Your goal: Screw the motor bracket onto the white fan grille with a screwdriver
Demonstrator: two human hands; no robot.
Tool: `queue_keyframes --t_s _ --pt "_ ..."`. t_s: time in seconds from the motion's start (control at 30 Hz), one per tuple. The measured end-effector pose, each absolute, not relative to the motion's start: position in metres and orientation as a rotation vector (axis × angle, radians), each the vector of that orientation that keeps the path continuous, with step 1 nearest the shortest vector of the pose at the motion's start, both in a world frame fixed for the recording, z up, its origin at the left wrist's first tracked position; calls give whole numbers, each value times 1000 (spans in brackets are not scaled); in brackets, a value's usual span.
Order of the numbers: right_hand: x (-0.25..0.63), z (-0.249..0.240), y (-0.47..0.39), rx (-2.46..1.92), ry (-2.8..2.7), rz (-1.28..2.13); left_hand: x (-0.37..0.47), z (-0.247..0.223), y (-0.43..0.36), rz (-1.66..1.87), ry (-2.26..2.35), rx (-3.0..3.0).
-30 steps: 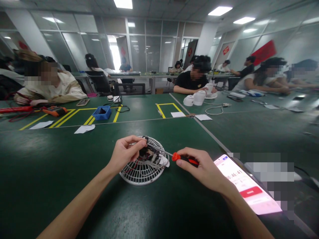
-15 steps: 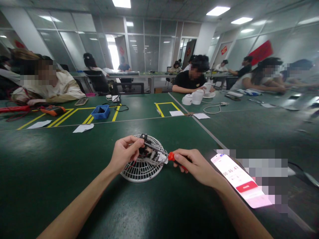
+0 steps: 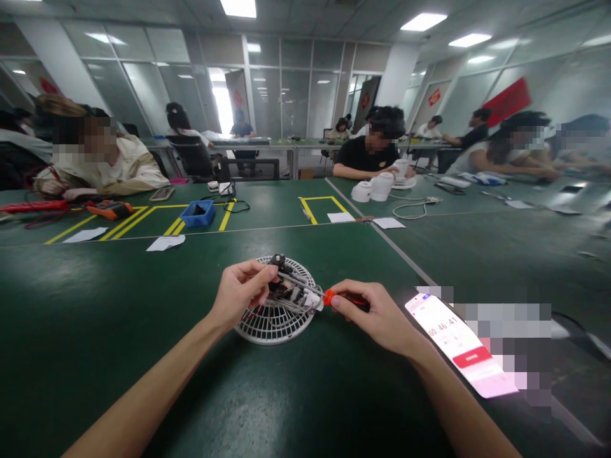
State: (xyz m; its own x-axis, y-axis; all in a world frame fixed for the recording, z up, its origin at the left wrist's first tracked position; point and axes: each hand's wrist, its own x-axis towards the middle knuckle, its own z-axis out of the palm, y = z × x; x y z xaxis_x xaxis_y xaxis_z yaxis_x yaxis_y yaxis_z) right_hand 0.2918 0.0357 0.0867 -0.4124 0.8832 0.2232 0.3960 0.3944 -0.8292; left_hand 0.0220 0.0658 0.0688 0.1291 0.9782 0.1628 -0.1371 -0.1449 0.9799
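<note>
A white round fan grille (image 3: pixel 274 329) lies on the green table with a fan motor assembly (image 3: pixel 291 291) on it, showing black parts, wires and a white piece. My right hand (image 3: pixel 370 312) is closed round the red and black handle of a screwdriver (image 3: pixel 329 297). Its long metal shaft slants leftward over the motor to the fingertips of my left hand (image 3: pixel 245 289). There my left thumb and forefinger pinch at the motor's black end, beside the shaft's tip. The tip itself is hidden by these fingers.
A lit phone (image 3: pixel 461 346) lies right of my right arm. Across the table are a blue bin (image 3: pixel 197 214), paper slips (image 3: pixel 165 243), an orange meter (image 3: pixel 109 209) and white housings (image 3: pixel 382 187). Co-workers sit beyond, one in a black shirt (image 3: pixel 353 156).
My right fingers have shifted on the screwdriver handle, from curled underneath to a flatter pinch near its red front. My left hand keeps its place at the motor. The view has moved slightly.
</note>
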Motion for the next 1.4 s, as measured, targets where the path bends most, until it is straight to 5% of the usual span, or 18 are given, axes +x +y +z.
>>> queue_keyframes --t_s 0.2,0.63,1.03,1.4 --pt "303 99 34 -1086 -1930 1014 16 84 60 1164 947 1470" --pt "337 107 40 -1403 -2028 1140 9 54 71 1785 1182 2392" --pt "336 108 40 -1474 -2075 1161 23 37 83 1333 1409 2442" --pt "335 106 40 -1460 -2079 1169 22 30 81 1346 1432 2335"
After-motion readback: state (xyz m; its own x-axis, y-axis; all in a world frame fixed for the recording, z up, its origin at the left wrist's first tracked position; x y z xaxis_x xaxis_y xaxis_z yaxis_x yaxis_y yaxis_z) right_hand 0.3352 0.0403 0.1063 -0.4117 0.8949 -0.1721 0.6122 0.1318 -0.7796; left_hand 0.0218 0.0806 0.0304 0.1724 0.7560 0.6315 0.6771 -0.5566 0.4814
